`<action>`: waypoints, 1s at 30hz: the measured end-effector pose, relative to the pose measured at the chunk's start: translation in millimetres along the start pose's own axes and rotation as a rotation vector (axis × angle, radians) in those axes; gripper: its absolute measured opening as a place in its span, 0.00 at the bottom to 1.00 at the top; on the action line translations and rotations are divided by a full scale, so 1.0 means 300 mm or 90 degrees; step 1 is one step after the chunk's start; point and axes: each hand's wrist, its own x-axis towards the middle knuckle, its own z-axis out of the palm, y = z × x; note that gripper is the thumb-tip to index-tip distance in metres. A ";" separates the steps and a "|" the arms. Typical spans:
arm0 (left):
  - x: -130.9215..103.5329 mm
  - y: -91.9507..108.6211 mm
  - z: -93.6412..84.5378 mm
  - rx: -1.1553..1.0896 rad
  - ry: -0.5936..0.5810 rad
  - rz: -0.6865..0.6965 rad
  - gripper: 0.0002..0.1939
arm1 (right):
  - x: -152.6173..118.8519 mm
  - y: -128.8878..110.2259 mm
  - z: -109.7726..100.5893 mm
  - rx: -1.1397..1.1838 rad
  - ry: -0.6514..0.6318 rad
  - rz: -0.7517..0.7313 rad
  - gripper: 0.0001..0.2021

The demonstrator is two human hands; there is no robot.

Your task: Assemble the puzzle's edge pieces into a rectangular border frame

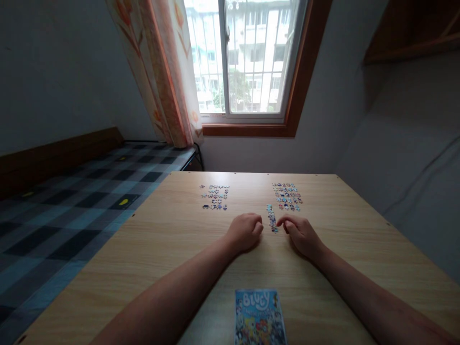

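Note:
A narrow joined strip of jigsaw puzzle pieces (272,218) lies on the table between my two hands. My left hand (247,231) rests to its left, curled into a loose fist with no piece showing in it. On the other side, my right hand (299,233) reaches in with its index finger bent out at the strip's lower right edge, apart from the other, curled fingers. The fingertip seems to touch the strip. Behind it, rows of loose puzzle pieces (288,195) are laid out at the right, and another group of pieces (216,196) at the left.
A blue picture box (259,316) lies at the near edge of the wooden table (172,225). To the left stands a bed (89,206) with a checked cover. A window (247,62) and a curtain (165,72) are beyond the table.

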 end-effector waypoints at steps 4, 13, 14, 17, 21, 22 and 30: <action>0.016 -0.036 -0.048 0.085 0.082 -0.101 0.13 | 0.001 0.006 0.000 -0.005 0.001 -0.005 0.16; 0.032 -0.294 -0.177 0.302 0.180 -0.299 0.12 | 0.009 0.009 0.002 0.001 0.010 -0.009 0.17; 0.031 -0.305 -0.174 0.308 0.171 -0.304 0.12 | 0.009 0.009 0.002 0.000 0.011 -0.009 0.17; 0.029 -0.314 -0.164 0.312 0.153 -0.308 0.12 | 0.009 0.009 0.003 0.000 0.010 -0.008 0.17; 0.032 -0.309 -0.162 0.303 0.140 -0.323 0.14 | 0.010 0.006 0.004 0.003 0.007 -0.012 0.17; 0.032 -0.310 -0.162 0.298 0.139 -0.326 0.14 | 0.010 0.005 0.003 0.003 0.006 -0.014 0.17; 0.033 -0.298 -0.147 0.262 0.158 -0.307 0.12 | 0.012 0.006 0.004 -0.001 0.005 -0.015 0.16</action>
